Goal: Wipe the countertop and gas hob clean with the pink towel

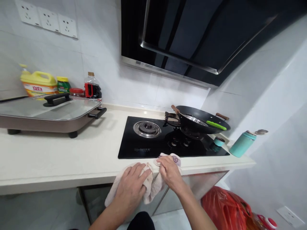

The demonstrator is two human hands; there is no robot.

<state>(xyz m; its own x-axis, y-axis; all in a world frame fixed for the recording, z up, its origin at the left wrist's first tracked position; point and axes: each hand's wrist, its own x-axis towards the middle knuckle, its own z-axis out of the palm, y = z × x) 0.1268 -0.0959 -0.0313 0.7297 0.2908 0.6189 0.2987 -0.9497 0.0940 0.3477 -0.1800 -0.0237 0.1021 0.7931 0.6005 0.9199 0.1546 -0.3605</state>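
A pale pinkish towel (155,187) hangs bunched over the counter's front edge, just in front of the black gas stove (129,143). My left hand (131,183) is on its left part, fingers curled over the cloth. Toward the stove's front rim, my right hand (170,171) grips the towel's other end, where a purple swirl pattern shows. Behind the hands, the stove's left burner (147,129) is bare. A dark wok (201,110) with wooden handles sits over the right side, and a green-handled utensil (216,125) lies in it.
An electric pan (59,124) with a glass lid stands on the left counter (100,156), bottles behind it. At right are a teal flask (243,144) and its small cup (219,141). A range hood (177,38) hangs above; a red bag (223,207) is below right.
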